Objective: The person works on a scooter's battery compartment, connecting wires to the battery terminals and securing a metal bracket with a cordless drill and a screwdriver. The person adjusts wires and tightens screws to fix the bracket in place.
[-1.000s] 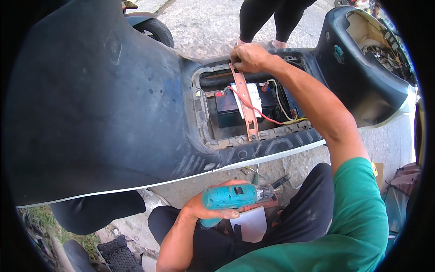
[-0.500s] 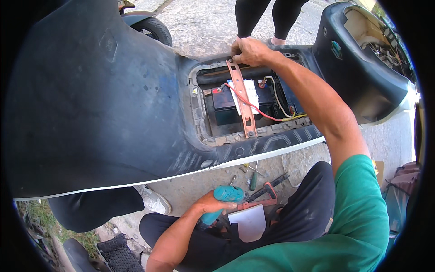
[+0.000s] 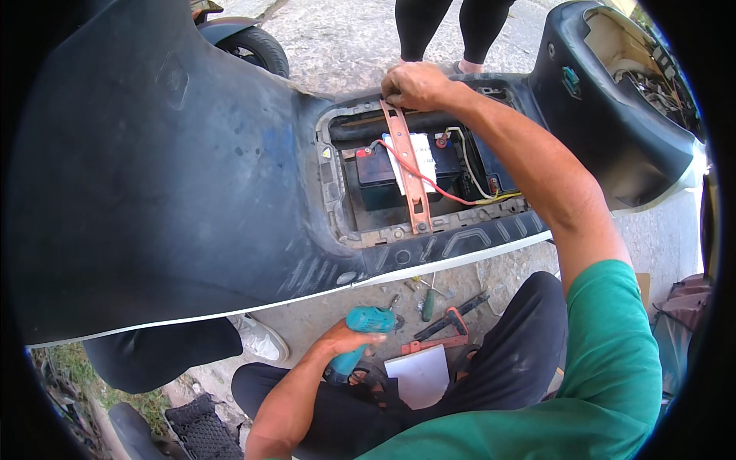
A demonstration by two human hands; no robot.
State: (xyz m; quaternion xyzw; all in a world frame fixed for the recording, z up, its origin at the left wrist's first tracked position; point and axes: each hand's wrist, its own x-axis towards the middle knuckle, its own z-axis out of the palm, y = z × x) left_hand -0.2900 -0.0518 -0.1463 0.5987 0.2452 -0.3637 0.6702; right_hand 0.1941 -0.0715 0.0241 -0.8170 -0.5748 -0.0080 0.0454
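Observation:
My left hand [image 3: 350,339] grips a teal cordless drill [image 3: 369,319] by its handle, low over my lap. At the far rim of the scooter's floorboard opening, the fingers of my right hand [image 3: 414,86] are pinched together at the far end of a reddish metal bracket [image 3: 409,170]. What lies between those fingertips is hidden. The bracket spans the opening, crossing over a black battery [image 3: 375,169] and a white paper [image 3: 423,153]. A bolt head [image 3: 421,228] sits at its near end. A red cable [image 3: 441,191] runs over the bracket to the battery.
On the ground near my feet lie a green-handled screwdriver [image 3: 428,305], a red and black metal piece [image 3: 452,326] and a white sheet [image 3: 421,377]. Another person's legs [image 3: 422,31] stand beyond the scooter [image 3: 192,192]. A white shoe [image 3: 262,339] shows at left.
My left hand has drawn the drill slightly left and back, away from the red and black metal piece. My right hand stays at the bracket's far end, shifted slightly.

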